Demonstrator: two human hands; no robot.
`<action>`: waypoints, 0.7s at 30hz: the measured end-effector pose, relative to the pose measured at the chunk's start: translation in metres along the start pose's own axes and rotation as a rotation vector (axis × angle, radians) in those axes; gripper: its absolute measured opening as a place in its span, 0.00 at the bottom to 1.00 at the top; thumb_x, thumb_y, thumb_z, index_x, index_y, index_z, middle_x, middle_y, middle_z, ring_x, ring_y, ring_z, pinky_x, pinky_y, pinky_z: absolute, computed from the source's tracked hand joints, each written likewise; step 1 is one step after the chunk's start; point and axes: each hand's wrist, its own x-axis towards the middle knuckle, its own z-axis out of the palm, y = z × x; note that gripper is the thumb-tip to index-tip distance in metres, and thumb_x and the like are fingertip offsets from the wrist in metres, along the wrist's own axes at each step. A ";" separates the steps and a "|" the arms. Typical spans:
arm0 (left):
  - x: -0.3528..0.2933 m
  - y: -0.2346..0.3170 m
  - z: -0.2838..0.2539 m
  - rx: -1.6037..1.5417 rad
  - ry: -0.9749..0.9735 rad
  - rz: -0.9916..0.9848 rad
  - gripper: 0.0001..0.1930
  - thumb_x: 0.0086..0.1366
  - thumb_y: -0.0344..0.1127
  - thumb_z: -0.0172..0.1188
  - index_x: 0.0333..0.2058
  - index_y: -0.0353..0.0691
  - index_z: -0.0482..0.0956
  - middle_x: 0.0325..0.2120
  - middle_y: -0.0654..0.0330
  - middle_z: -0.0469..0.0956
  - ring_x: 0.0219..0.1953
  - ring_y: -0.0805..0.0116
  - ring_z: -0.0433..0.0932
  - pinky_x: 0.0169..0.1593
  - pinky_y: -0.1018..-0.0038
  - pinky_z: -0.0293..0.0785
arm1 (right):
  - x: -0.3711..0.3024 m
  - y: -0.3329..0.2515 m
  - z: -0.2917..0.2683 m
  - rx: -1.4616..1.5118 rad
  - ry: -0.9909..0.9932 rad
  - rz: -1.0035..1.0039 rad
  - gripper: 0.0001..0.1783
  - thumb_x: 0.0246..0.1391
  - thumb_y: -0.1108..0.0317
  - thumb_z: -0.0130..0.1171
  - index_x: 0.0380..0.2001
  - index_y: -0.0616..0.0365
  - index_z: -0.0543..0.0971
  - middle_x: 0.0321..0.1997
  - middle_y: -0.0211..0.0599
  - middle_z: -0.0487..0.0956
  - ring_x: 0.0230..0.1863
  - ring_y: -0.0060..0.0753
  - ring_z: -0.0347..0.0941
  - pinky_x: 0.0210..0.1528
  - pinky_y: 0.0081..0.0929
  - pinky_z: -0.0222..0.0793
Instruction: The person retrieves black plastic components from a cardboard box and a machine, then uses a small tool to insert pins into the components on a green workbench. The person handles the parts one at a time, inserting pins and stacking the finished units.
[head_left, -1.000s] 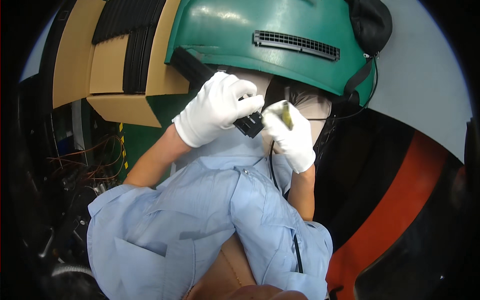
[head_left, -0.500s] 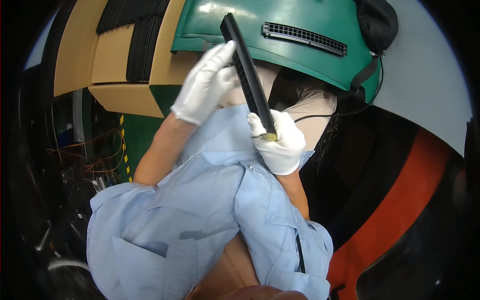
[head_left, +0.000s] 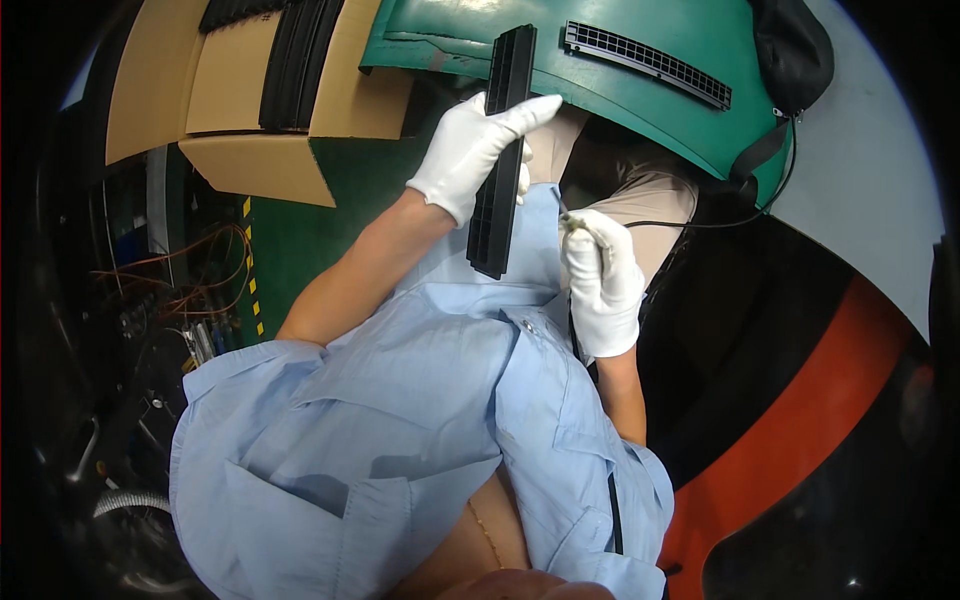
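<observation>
Nearest, the right hand (head_left: 604, 285) pinches a small thin-tipped tool (head_left: 573, 225), well apart from the left. Just beyond, the left hand (head_left: 475, 150) clamps a black slotted bar (head_left: 496, 200) around its middle, in midair. It looks light, stiff, perhaps slick; fine crosspieces seem breakable, so grip the long edges. Farther, a similar grille (head_left: 648, 64) lies on the green surface (head_left: 650, 112).

Two long black plastic grilles (head_left: 497, 190), one on the green table (head_left: 450, 22); two white-gloved hands (head_left: 608, 285) before it; one tan cardboard box (head_left: 255, 170) leftward.
</observation>
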 end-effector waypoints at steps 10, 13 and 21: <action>-0.003 -0.006 0.001 0.094 -0.009 -0.026 0.22 0.61 0.53 0.68 0.26 0.46 0.68 0.15 0.68 0.69 0.12 0.80 0.68 0.17 0.81 0.66 | 0.008 0.000 0.005 -0.126 -0.010 -0.148 0.06 0.49 0.71 0.69 0.30 0.57 0.82 0.32 0.38 0.79 0.32 0.38 0.77 0.35 0.29 0.73; -0.006 -0.010 0.001 0.096 -0.045 -0.061 0.22 0.61 0.54 0.68 0.25 0.46 0.68 0.14 0.69 0.68 0.11 0.80 0.67 0.16 0.82 0.65 | 0.008 0.004 0.009 -0.237 0.041 -0.243 0.06 0.47 0.69 0.71 0.28 0.54 0.82 0.30 0.34 0.79 0.28 0.37 0.76 0.32 0.29 0.72; -0.010 -0.013 0.004 0.123 -0.087 -0.053 0.21 0.63 0.53 0.67 0.25 0.47 0.68 0.13 0.70 0.67 0.10 0.80 0.67 0.14 0.83 0.64 | 0.005 0.003 0.002 -0.388 -0.019 -0.425 0.12 0.43 0.70 0.75 0.31 0.54 0.81 0.28 0.35 0.79 0.24 0.36 0.76 0.27 0.29 0.71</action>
